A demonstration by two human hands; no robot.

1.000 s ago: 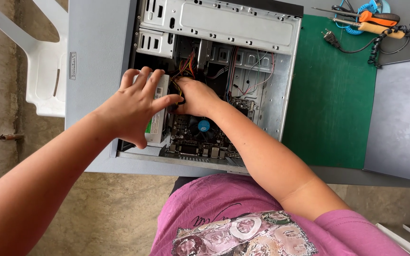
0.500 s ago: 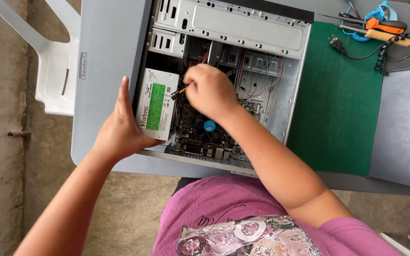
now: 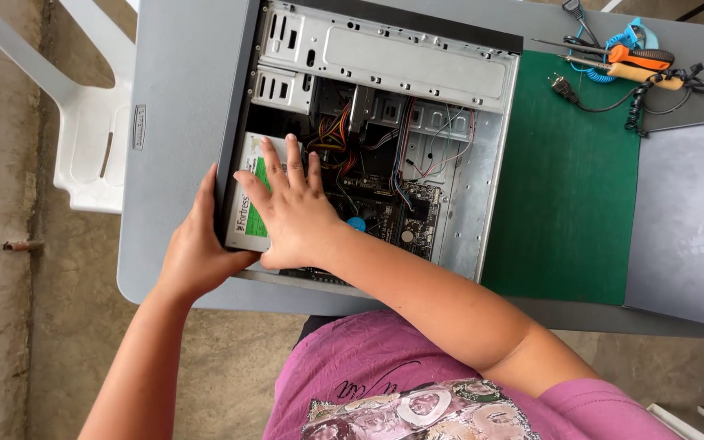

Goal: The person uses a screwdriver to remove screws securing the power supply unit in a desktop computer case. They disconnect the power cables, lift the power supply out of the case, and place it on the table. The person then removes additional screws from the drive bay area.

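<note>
Your right hand [image 3: 291,213] lies flat on the power box [image 3: 246,213], fingers spread, grip apart. Your left hand [image 3: 199,248] cups the box's outer edge at the wall of the open case [image 3: 482,204], fingers loose, not clamped. The box sits in the case's near left corner, beside the wires [image 3: 332,138]. The case lies on the grey worktop [image 3: 181,98], next to a green mat [image 3: 564,187].

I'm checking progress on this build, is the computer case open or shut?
Open. The case lies on its side with no side panel, so its wires and board show.
</note>
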